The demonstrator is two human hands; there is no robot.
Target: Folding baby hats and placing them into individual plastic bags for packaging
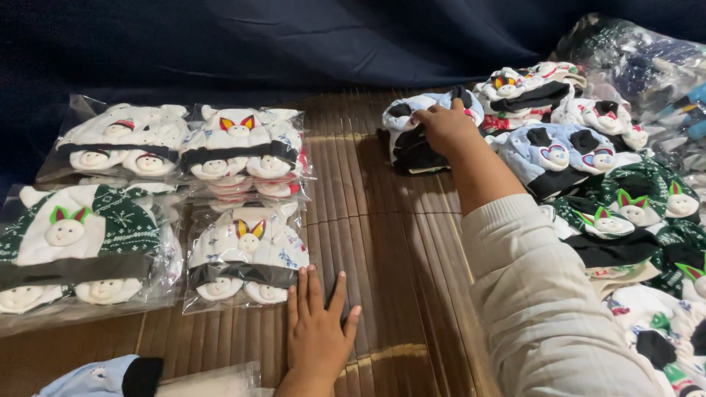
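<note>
We see a small stack of soft knitted hats, pale blue and white on top with black cuffs (421, 140), lying at the far end of the brown slatted bamboo mat (390, 242). The right hand (445, 129) rests on top of this stack with the fingers curled over its upper edge; we cannot tell whether it truly grips the hats or only presses on them. The arm wears a cream ribbed sleeve (537, 301). The left hand (318, 334) lies flat on the mat with fingers spread and holds nothing; its fingertips touch the lower edge of a clear plastic bag of white hats with yellow-eared animal faces (246, 254). Left of that bag sits a bag of green and white patterned hats (81, 246), and behind them two more bags of white hats (184, 143). To the right of the stack, loose hats in blue, green and white (588, 176) lie in a heap.
</note>
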